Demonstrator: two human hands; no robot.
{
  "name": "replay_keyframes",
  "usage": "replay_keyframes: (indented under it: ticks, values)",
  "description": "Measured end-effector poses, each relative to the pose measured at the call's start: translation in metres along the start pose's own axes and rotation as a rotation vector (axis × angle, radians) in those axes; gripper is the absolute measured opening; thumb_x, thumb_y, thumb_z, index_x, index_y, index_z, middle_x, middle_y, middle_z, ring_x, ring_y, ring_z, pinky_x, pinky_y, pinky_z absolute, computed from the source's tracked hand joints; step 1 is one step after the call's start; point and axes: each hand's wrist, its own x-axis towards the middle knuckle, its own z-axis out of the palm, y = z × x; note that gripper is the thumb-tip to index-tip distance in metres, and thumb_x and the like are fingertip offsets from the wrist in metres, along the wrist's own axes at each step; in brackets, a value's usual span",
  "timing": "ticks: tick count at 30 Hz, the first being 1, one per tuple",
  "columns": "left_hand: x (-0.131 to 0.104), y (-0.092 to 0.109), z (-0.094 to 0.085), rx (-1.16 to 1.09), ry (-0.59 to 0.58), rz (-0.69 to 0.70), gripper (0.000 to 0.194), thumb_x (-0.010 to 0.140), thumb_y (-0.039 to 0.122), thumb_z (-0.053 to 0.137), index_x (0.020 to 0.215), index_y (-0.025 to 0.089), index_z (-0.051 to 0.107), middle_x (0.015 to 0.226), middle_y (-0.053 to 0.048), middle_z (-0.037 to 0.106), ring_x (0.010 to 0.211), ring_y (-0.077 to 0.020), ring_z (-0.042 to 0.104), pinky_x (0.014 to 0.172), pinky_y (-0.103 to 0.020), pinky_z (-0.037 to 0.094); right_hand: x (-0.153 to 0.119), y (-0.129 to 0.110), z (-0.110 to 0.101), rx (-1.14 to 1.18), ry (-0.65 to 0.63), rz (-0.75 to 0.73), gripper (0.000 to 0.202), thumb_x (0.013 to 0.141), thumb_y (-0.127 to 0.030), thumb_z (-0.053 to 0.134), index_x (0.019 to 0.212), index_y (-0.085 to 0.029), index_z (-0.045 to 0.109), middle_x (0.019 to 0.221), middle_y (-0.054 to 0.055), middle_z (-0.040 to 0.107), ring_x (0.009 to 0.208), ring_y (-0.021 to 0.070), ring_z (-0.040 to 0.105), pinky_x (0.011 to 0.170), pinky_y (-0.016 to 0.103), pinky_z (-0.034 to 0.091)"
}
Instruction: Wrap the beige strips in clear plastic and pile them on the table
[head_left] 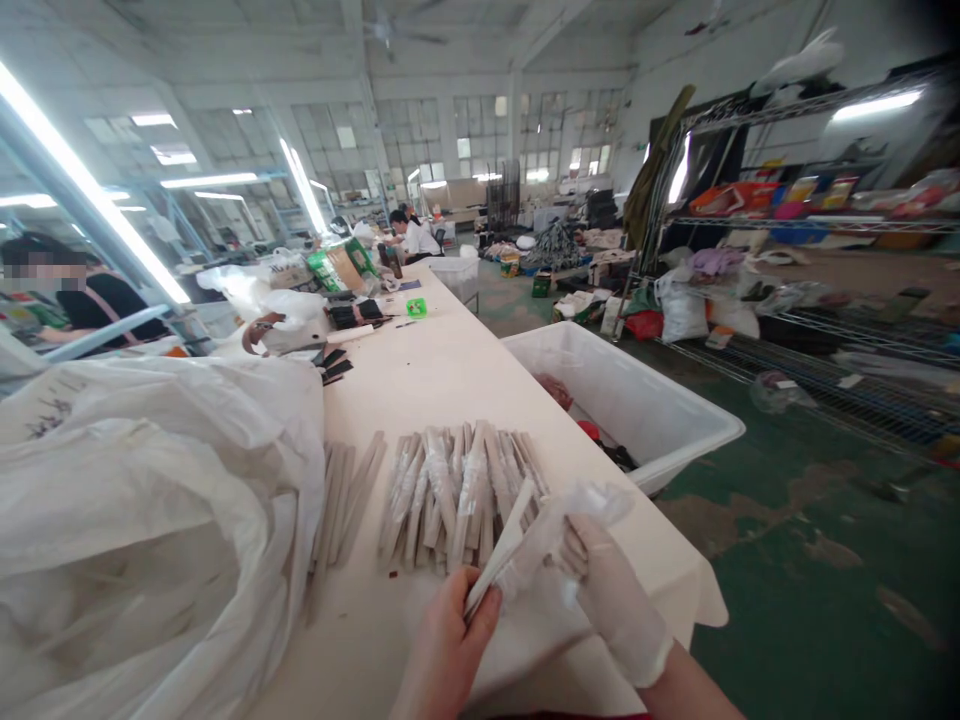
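My bare left hand (454, 630) pinches the lower end of a flat, pale strip (504, 545) between thumb and fingers. In a thin whitish glove, my right hand (611, 590) is closed on clear plastic film (581, 505), which spreads out beside the strip. Whether the film wraps the strip, I cannot tell. Just beyond both hands lies a pile of similar pale strips (457, 490), many in shiny clear plastic. To its left are several plain strips (345, 500) without visible wrapping. All of this rests on a long white table (375, 640).
A big white sack (150, 500) fills the table's left side. Beyond it are plastic bags (292, 315) and a small green tray (415, 307). A white bin (660, 400) stands against the right edge, with wire shelving (847, 225) farther right. Two people work at the left and back.
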Motion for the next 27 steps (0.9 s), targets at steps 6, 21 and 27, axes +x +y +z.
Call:
replay_keyframes:
  ticks: [6,21,27]
  values:
    - [0.004,-0.005,-0.005,-0.023,0.082,-0.008,0.026,0.084,0.041,0.044,0.075,0.017,0.050,0.063,0.002,0.052,0.059,-0.0135,0.048,0.056,-0.023,0.035,-0.005,0.019,0.002,0.054,-0.059,0.210,0.036,0.054,-0.041,0.082,0.062,-0.016,0.058,0.046,-0.006,0.045,0.037,0.0046,0.037,0.035,0.015,0.031]
    - [0.110,-0.065,-0.072,-0.090,0.427,-0.255,0.009,0.078,0.020,0.049,0.082,0.015,0.055,0.062,0.001,0.054,0.056,-0.0128,0.053,0.049,-0.020,0.038,0.008,0.013,-0.036,0.185,-0.219,0.418,0.031,0.064,-0.020,0.074,0.095,-0.019,0.067,0.051,-0.006,0.043,0.045,0.0083,0.038,0.042,0.018,0.036]
    - [0.083,-0.065,-0.081,-0.029,0.450,-0.198,0.012,0.080,0.025,0.049,0.083,0.015,0.054,0.062,0.003,0.049,0.057,-0.0108,0.047,0.051,-0.019,0.035,0.007,0.006,-0.021,0.015,-0.169,0.338,0.030,0.063,-0.027,0.076,0.090,-0.018,0.069,0.057,-0.004,0.050,0.045,0.0069,0.038,0.043,0.017,0.036]
